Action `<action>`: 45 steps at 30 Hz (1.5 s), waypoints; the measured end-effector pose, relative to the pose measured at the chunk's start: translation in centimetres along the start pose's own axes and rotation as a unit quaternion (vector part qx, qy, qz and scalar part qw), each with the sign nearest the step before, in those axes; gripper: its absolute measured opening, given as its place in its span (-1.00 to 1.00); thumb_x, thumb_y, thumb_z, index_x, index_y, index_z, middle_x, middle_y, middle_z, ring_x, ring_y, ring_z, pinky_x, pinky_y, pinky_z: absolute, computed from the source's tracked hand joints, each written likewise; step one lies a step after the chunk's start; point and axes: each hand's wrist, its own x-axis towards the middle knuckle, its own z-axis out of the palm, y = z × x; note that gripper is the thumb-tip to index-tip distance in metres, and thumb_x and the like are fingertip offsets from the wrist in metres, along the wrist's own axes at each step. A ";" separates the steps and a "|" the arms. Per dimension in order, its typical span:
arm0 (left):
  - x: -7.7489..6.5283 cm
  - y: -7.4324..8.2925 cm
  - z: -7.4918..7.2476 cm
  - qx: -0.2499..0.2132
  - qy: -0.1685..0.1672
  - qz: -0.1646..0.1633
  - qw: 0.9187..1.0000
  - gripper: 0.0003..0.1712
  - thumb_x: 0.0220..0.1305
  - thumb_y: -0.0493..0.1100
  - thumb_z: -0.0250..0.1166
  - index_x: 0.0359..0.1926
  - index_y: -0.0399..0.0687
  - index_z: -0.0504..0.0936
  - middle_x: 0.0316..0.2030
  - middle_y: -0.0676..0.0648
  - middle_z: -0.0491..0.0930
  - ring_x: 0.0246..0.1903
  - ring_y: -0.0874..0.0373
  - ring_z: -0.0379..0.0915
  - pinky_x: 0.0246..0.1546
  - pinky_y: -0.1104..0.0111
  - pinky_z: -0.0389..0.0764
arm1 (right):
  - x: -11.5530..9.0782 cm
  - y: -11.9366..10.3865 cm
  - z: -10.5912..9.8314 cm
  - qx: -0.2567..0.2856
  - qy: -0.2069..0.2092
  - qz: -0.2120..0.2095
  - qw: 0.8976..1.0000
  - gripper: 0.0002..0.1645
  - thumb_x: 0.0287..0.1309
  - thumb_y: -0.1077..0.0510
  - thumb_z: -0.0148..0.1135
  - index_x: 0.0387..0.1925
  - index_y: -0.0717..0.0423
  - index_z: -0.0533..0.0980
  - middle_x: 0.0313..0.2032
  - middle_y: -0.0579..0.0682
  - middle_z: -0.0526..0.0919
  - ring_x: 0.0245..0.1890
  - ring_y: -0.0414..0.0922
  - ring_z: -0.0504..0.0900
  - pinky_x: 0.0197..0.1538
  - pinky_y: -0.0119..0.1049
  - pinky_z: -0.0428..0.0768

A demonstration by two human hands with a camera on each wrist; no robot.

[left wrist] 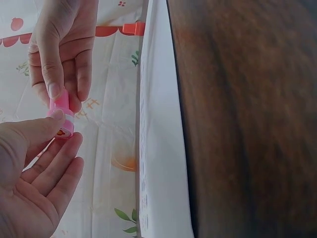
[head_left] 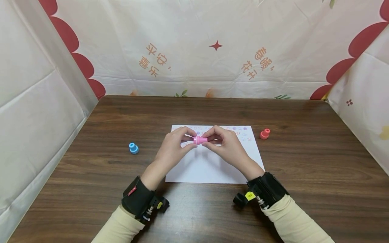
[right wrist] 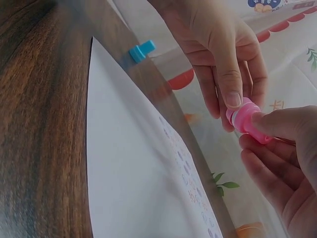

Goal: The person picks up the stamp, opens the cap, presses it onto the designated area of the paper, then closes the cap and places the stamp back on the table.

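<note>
Above a white sheet of paper (head_left: 212, 165), both hands hold a small pink toy stamp (head_left: 199, 140) lying sideways in the air. My left hand (head_left: 174, 145) pinches its wide end between thumb and fingers. Its narrow handle is gripped by the thumb and fingertips of my right hand (head_left: 226, 145). In the left wrist view, a small picture shows on the wide end of the pink stamp (left wrist: 61, 104), beside a pale band. Rows of small red, blue and purple stamped marks run along the paper's far edge, partly hidden behind the hands.
A blue stamp (head_left: 133, 148) stands on the brown wooden table (head_left: 91, 182) to the left of the paper. To its right stands a red stamp (head_left: 265, 134). A printed white cloth (head_left: 194, 64) hangs behind the table and along both sides.
</note>
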 end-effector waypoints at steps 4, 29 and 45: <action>0.0 0.1 0.0 -0.001 0.000 0.000 1.000 -0.67 0.03 -0.25 0.46 -0.15 -0.08 0.60 -0.16 -0.06 0.68 -0.14 0.14 0.61 -0.08 0.18 0.70 | 0.0 -0.1 0.0 0.006 0.000 0.001 1.000 -0.76 -0.01 0.31 0.41 -0.27 0.14 0.55 -0.26 0.03 0.72 -0.29 -0.23 0.68 -0.17 -0.19 0.74; 0.1 0.3 -0.2 -0.035 0.004 0.026 0.999 -0.68 0.05 -0.28 0.44 -0.14 -0.12 0.59 -0.17 -0.07 0.67 -0.15 0.17 0.62 -0.08 0.23 0.70 | 0.0 -0.2 -0.1 0.043 0.003 0.006 0.999 -0.78 0.02 0.29 0.40 -0.26 0.15 0.56 -0.24 0.05 0.71 -0.28 -0.22 0.68 -0.17 -0.22 0.74; 0.0 0.3 0.1 -0.023 -0.004 0.027 0.999 -0.67 0.03 -0.30 0.45 -0.14 -0.13 0.58 -0.17 -0.07 0.65 -0.16 0.15 0.62 -0.08 0.26 0.69 | -0.1 -0.2 -0.2 0.049 -0.008 0.005 0.999 -0.78 0.01 0.29 0.40 -0.25 0.16 0.57 -0.26 0.04 0.71 -0.29 -0.23 0.68 -0.19 -0.25 0.74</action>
